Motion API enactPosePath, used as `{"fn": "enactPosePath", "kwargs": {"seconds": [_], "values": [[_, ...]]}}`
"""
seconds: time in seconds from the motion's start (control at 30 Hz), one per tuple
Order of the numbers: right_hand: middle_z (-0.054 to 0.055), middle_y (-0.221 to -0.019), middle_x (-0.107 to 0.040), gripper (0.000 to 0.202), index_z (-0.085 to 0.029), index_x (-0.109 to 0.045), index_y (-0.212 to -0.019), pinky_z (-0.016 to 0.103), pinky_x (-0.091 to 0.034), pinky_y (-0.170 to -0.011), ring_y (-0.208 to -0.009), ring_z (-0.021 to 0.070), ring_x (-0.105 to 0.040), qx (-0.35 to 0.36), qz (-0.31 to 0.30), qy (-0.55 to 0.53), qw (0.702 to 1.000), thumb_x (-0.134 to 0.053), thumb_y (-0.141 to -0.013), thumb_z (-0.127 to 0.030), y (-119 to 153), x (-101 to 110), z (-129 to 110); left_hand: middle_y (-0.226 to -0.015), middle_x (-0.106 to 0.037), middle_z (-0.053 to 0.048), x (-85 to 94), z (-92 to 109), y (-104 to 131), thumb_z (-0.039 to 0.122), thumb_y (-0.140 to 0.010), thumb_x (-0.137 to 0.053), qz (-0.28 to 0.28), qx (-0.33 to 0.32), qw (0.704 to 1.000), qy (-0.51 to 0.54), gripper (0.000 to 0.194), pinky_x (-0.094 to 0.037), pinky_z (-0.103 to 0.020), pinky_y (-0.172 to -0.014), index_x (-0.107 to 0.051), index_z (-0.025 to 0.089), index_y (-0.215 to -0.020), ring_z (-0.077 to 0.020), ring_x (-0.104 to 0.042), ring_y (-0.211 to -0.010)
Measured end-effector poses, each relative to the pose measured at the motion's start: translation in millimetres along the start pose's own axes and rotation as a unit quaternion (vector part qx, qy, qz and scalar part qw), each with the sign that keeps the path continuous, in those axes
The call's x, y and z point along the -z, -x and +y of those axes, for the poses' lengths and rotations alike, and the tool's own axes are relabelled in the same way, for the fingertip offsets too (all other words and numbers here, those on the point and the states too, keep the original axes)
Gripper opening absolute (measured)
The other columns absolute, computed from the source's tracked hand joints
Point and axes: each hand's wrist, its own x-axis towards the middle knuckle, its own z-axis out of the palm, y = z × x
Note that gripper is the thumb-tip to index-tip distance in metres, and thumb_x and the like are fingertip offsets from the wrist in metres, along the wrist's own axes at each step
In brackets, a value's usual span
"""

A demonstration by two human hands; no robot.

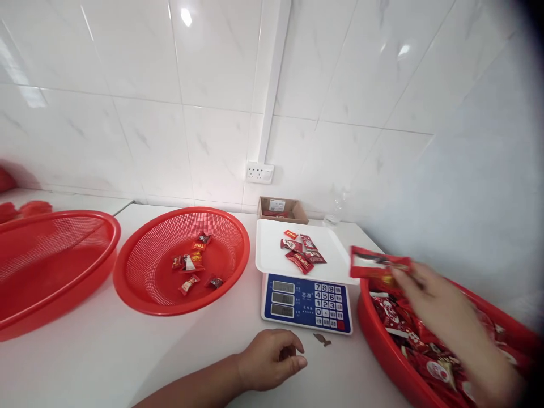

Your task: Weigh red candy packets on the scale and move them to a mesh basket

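Observation:
My right hand (pixel 419 289), smeared by motion, pinches a red wrapped snack packet (pixel 369 264) above the near-left rim of a red basket (pixel 374 345) heaped with red packets. To the left of it stands a digital scale (pixel 306 303) with a blue keypad and a white weighing pan (pixel 272 249). Several small red packets (pixel 301 262) lie on that pan. My left hand (pixel 274 360) rests on the white table in front of the scale, fingers loosely curled, thumb apart from them and nothing held. A small brown scrap (pixel 322 339) lies close by.
A round red basket (pixel 182 307) left of the scale holds several small wrapped sweets (pixel 191 260). Another red basket (pixel 55 311) stands at far left. Behind the scale are a cardboard box (pixel 297 209) and a clear plastic bottle (pixel 335 211). A tiled wall with a socket (pixel 259 172) backs the table.

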Motion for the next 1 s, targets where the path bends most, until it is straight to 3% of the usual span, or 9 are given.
{"fn": "enactPosePath", "kwargs": {"seconds": [0.1, 0.17, 0.27, 0.33, 0.43, 0.57, 0.73, 0.87, 1.0], "values": [[0.008, -0.084, -0.068, 0.033, -0.021, -0.06, -0.085, 0.033, -0.044, -0.065, -0.079, 0.0237, -0.062, 0.019, -0.066, -0.073, 0.995, -0.043, -0.072, -0.046, -20.4, -32.4, -44.0, -0.078, -0.061, -0.002, 0.2, -0.5, 0.2, 0.035, -0.081, -0.053, 0.007, -0.01, 1.0, -0.002, 0.025, -0.043, -0.02, -0.06, -0.063, 0.017, -0.095, -0.0122, -0.053, -0.065], [0.007, -0.08, -0.069, 0.042, -0.018, -0.058, -0.101, 0.03, -0.044, -0.058, -0.07, 0.0208, -0.062, -0.001, -0.111, -0.144, 0.983, -0.042, -0.074, -0.046, -34.3, -51.5, -62.0, -0.077, -0.061, -0.002, 0.5, -0.2, 0.7, 0.034, -0.08, -0.054, 0.012, -0.012, 1.0, 0.001, 0.025, -0.043, -0.02, -0.059, -0.063, 0.017, -0.095, -0.0119, -0.052, -0.064], [0.008, -0.078, -0.069, 0.062, -0.011, -0.043, -0.127, 0.028, -0.041, -0.047, -0.056, 0.018, -0.06, -0.044, -0.152, -0.172, 0.972, -0.042, -0.076, -0.047, -47.5, -67.4, -71.8, -0.076, -0.061, -0.002, 1.7, 0.9, 1.5, 0.034, -0.079, -0.055, 0.019, -0.008, 1.0, 0.005, 0.025, -0.043, -0.019, -0.058, -0.063, 0.016, -0.095, -0.0116, -0.052, -0.063], [0.01, -0.089, -0.069, 0.065, -0.012, -0.038, -0.131, 0.029, -0.044, -0.052, -0.056, 0.017, -0.061, -0.028, -0.143, -0.152, 0.978, -0.045, -0.076, -0.045, -44.4, -66.7, -71.1, -0.076, -0.061, -0.002, 2.7, 1.5, 1.6, 0.034, -0.079, -0.055, 0.022, -0.006, 1.0, 0.003, 0.025, -0.043, -0.019, -0.058, -0.064, 0.016, -0.094, -0.0116, -0.052, -0.063], [0.007, -0.099, -0.068, 0.055, -0.021, -0.051, -0.12, 0.033, -0.047, -0.067, -0.068, 0.0188, -0.064, 0.016, -0.124, -0.136, 0.983, -0.048, -0.074, -0.05, -16.3, -53.7, -64.0, -0.078, -0.062, -0.003, 3.8, 1.3, 1.5, 0.036, -0.079, -0.055, 0.017, -0.013, 1.0, -0.003, 0.026, -0.043, -0.019, -0.059, -0.063, 0.016, -0.095, -0.0116, -0.053, -0.063], [0.004, -0.089, -0.07, 0.042, -0.025, -0.065, -0.093, 0.03, -0.05, -0.069, -0.078, 0.0206, -0.064, 0.013, -0.133, -0.19, 0.973, -0.054, -0.067, -0.055, 48.7, -47.2, -43.7, -0.08, -0.063, -0.003, 3.2, 1.2, 2.1, 0.038, -0.08, -0.055, 0.001, -0.022, 1.0, -0.012, 0.029, -0.044, -0.019, -0.06, -0.063, 0.017, -0.098, -0.0114, -0.053, -0.063], [0.002, -0.054, -0.061, 0.037, -0.022, -0.064, -0.07, 0.027, -0.049, -0.051, -0.052, 0.0183, -0.059, -0.031, -0.254, -0.272, 0.928, -0.05, -0.067, -0.056, 124.3, -92.2, -14.1, -0.076, -0.063, -0.002, 1.0, 3.0, 1.9, 0.038, -0.08, -0.056, -0.006, -0.02, 0.999, -0.03, 0.029, -0.043, -0.019, -0.059, -0.064, 0.017, -0.098, -0.0116, -0.054, -0.062], [0.003, -0.068, -0.067, 0.035, -0.023, -0.063, -0.07, 0.026, -0.05, -0.061, -0.067, 0.0198, -0.063, -0.022, -0.246, -0.255, 0.935, -0.048, -0.071, -0.055, 152.4, -123.0, -6.6, -0.071, -0.061, -0.001, -1.3, 0.2, -0.1, 0.036, -0.08, -0.056, 0.002, -0.017, 1.0, -0.019, 0.027, -0.041, -0.018, -0.056, -0.065, 0.015, -0.095, -0.0105, -0.051, -0.06], [0.002, -0.076, -0.069, 0.033, -0.025, -0.064, -0.074, 0.025, -0.05, -0.063, -0.071, 0.0192, -0.064, 0.004, -0.228, -0.225, 0.947, -0.047, -0.074, -0.053, 154.3, -125.0, -7.3, -0.07, -0.06, -0.001, -4.2, -4.7, -1.9, 0.036, -0.083, -0.054, 0.014, -0.007, 1.0, -0.003, 0.025, -0.04, -0.017, -0.055, -0.064, 0.015, -0.092, -0.01, -0.049, -0.06]]}}
